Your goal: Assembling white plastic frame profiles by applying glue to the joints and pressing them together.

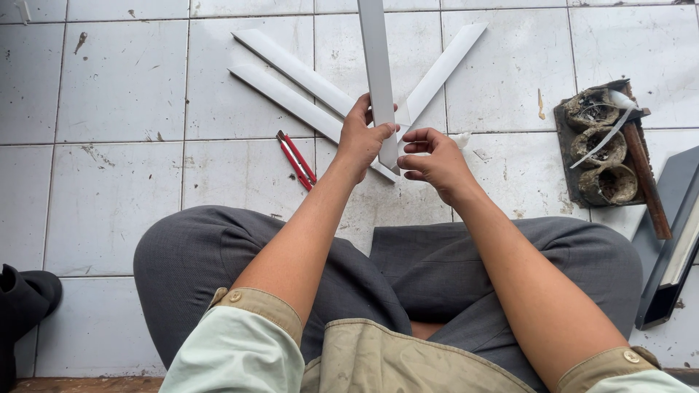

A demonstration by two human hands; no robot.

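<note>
Strip (377,73) is standing nearly upright between the two hands, its lower end cut to a slant and sitting just above the tiled floor (109,182). The left hand (362,138) is wrapping round it near that lower end, fingers closed on the white face. The right hand (435,161) is hovering just beside the cut tip, fingers curled and pinched together; whether it is touching the strip or holding some small bit, I cannot tell.

Judging by its look, the strip is a light, stiff, hollow plastic profile, smooth and likely a little slippery, with a sharp mitred point. Taking it low, as the left hand is doing, is keeping the long upper part from swaying.

Three more strips (291,73) are lying fanned on the tiles behind, their ends meeting under the hands. A red cutter (295,159) is lying near the left wrist. To the right, a dark tray (568,156) with grimy pots is sitting well apart, and grey profiles (673,240) are leaning by the knee. Open tiles are lying to the left.
</note>
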